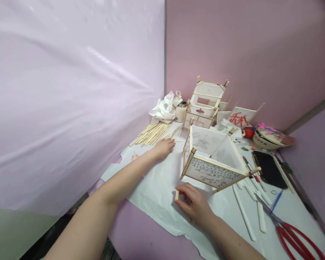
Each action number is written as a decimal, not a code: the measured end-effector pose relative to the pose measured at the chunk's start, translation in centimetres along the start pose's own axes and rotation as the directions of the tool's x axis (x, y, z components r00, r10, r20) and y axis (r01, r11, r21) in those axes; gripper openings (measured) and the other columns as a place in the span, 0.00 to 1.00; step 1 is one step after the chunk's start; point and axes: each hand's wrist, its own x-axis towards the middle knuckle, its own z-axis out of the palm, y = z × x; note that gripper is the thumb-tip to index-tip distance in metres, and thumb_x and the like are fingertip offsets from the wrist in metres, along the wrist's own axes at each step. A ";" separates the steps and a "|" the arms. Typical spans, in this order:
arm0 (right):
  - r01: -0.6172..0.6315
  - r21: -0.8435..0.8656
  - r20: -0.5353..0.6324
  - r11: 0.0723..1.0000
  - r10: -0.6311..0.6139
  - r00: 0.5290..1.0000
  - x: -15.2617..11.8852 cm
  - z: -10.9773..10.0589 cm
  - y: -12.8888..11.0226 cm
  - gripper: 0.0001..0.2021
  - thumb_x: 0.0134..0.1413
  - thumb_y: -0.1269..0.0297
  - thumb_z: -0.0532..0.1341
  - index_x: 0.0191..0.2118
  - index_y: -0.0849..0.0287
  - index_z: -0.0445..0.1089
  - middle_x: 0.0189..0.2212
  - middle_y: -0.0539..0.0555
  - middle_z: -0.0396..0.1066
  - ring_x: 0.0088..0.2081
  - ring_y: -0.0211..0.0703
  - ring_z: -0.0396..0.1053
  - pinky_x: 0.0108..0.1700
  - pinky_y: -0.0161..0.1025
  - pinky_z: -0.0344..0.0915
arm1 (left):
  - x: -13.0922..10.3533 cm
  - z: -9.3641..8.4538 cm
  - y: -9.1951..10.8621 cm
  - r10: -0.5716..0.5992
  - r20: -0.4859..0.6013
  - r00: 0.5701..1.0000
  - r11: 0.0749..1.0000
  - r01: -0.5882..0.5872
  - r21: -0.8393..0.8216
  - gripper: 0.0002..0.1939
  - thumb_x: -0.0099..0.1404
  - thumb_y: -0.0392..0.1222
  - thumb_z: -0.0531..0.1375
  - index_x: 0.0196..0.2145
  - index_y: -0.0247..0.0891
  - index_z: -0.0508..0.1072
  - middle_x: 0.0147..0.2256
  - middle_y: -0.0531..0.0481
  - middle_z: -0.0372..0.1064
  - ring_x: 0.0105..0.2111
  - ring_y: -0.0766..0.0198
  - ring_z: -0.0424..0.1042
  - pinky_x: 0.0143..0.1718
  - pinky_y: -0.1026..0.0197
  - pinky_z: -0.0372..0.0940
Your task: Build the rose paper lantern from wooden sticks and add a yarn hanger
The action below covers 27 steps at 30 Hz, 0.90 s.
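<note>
My left hand [164,148] reaches forward to the near right edge of a spread of thin wooden sticks [151,134]. Its fingers are stretched out low over the white paper, close to a few loose sticks; whether they touch one is hard to see. Between thumb and fingertips, my right hand [193,202] pinches a short piece of wooden stick [177,195], held upright just above the paper. Behind that hand stands a box-shaped lantern [219,172] with a stick frame and white panels, its top uncovered and a green and black drawing on its front.
Farther back stand a taller stick frame [208,90], a jar [181,112] and crumpled white tissue [164,108]. To the right lie red-handled scissors [295,238], white plastic knives [243,213], a black phone [269,169] and a round basket [265,139]. Fabric walls close in the table.
</note>
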 end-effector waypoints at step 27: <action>0.106 -0.111 -0.217 0.988 -0.128 0.968 1.4 -1.1 -0.6 0.17 0.52 0.53 0.63 0.43 0.58 0.69 0.31 0.51 0.71 0.31 0.37 0.67 0.33 0.32 0.63 | -11.4 -3.6 14.3 -0.345 0.543 0.766 -0.305 0.456 -0.836 0.20 0.48 0.43 0.71 0.40 0.42 0.74 0.36 0.48 0.76 0.36 0.58 0.75 0.44 0.56 0.67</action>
